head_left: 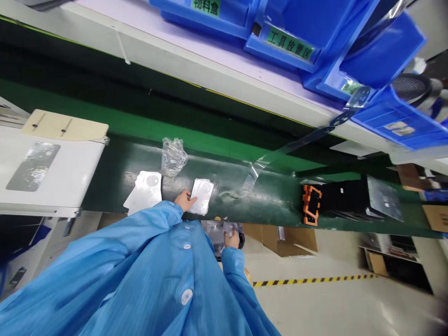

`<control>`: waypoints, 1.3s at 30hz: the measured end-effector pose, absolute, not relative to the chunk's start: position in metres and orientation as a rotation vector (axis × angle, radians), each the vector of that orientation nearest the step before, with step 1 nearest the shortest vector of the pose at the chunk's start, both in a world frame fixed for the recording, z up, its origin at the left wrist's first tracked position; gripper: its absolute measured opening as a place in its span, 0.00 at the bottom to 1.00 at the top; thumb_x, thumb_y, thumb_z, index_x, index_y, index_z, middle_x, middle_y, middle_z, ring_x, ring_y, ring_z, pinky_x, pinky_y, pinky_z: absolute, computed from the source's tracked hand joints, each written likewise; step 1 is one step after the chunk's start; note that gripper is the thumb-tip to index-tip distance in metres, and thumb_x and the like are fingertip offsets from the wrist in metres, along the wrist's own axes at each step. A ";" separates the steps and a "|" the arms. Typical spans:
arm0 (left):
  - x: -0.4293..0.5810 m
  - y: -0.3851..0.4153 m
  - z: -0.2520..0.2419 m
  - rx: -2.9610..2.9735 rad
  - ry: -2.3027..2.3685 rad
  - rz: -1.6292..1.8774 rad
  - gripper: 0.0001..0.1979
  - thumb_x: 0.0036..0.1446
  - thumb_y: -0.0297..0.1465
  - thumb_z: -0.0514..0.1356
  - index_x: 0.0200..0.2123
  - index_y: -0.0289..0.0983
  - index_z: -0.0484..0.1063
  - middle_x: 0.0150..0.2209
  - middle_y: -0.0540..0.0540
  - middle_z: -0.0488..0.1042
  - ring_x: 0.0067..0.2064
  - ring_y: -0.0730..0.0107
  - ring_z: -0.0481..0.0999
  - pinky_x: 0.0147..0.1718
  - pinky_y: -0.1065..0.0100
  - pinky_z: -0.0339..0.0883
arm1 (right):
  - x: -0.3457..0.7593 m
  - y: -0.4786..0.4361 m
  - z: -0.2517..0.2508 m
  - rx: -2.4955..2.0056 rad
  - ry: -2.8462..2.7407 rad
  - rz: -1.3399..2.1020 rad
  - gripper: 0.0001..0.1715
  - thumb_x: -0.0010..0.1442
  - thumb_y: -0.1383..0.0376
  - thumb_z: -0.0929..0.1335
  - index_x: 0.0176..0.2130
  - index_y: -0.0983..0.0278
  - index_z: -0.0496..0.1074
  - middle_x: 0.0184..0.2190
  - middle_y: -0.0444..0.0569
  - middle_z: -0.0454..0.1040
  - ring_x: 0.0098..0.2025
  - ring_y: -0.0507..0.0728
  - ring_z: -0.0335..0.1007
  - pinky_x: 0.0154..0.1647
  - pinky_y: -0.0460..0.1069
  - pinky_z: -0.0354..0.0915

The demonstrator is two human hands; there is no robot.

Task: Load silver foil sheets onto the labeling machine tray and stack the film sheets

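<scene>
- On the dark green bench (pixel 280 206), near its front edge, lies a neat stack of pale, glossy rectangular sheets (pixel 203 196).
- Left hand (pixel 185 200), in a blue sleeve, touches the left side of this stack; thumb and forefinger stand apart there. Cannot tell whether any sheet is pinched.
- Right hand (pixel 231 240) is below the bench edge, at loose clear plastic pieces (pixel 216 233). Its fingers are bent, but blur prevents telling whether they are clamped on a piece.
- Left of the left hand: fanned pile of white, round-cornered sheets (pixel 150 186), the top one bearing a rounded-square outline.
- Behind, between pile and stack: crumpled clear plastic bag (pixel 174 156), touching neither.
- Right of the stack, well apart: orange frames with black centres (pixel 311 204), just beside a row of flat black panels (pixel 345 198).
- Clear plastic strip (pixel 257 170) slopes from the shelf side down to the bench.
- Above, on the white shelf (pixel 105 33): blue plastic bins (pixel 315 25) with green labels.
- Beneath, on the floor: open brown cardboard box (pixel 289 241).
</scene>
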State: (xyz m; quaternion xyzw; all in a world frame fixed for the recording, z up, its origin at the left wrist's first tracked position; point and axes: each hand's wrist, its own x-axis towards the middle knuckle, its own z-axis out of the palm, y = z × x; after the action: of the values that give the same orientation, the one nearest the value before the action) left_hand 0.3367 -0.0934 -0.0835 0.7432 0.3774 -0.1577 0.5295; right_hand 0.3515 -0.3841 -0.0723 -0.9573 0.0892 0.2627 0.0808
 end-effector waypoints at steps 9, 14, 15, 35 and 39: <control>0.345 -0.091 -0.104 1.775 0.950 -0.350 0.13 0.47 0.27 0.69 0.36 0.38 0.71 0.29 0.47 0.79 0.41 0.57 0.78 0.43 0.63 0.69 | 0.400 -0.387 -0.056 -2.931 0.480 0.873 0.25 0.55 0.55 0.68 0.46 0.69 0.74 0.49 0.73 0.71 0.51 0.77 0.70 0.47 0.65 0.64; 0.334 -0.088 -0.103 1.576 0.887 -0.329 0.11 0.48 0.32 0.68 0.30 0.37 0.69 0.24 0.49 0.76 0.31 0.61 0.78 0.32 0.65 0.73 | 0.432 -0.333 -0.042 -2.752 0.038 0.761 0.16 0.60 0.54 0.65 0.39 0.61 0.75 0.40 0.58 0.78 0.46 0.65 0.74 0.46 0.55 0.66; 0.334 -0.090 -0.102 1.534 0.865 -0.327 0.12 0.48 0.33 0.68 0.29 0.37 0.68 0.24 0.49 0.75 0.30 0.62 0.78 0.30 0.65 0.73 | 0.434 -0.314 -0.046 -2.675 -0.066 0.738 0.16 0.60 0.53 0.65 0.39 0.60 0.74 0.39 0.54 0.78 0.44 0.62 0.75 0.45 0.52 0.66; 0.359 -0.100 -0.064 1.779 0.742 -0.170 0.21 0.54 0.27 0.62 0.52 0.35 0.70 0.56 0.38 0.69 0.62 0.52 0.63 0.62 0.57 0.55 | 0.437 -0.295 -0.090 -1.712 0.193 0.734 0.29 0.43 0.48 0.72 0.39 0.64 0.70 0.36 0.52 0.80 0.38 0.61 0.77 0.38 0.56 0.74; 0.374 -0.109 -0.040 1.689 0.542 -0.168 0.20 0.57 0.32 0.61 0.53 0.35 0.69 0.49 0.40 0.76 0.51 0.57 0.75 0.51 0.61 0.69 | 0.432 -0.291 -0.056 -1.631 0.127 0.753 0.31 0.44 0.49 0.74 0.43 0.64 0.71 0.40 0.52 0.79 0.40 0.62 0.77 0.40 0.56 0.74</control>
State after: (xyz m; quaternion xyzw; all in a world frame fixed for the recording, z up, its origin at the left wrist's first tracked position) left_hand 0.3740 -0.1088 -0.0402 0.7373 0.2367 -0.0734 0.6285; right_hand 0.4321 -0.2911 -0.0562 -0.7098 0.0553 0.3277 0.6211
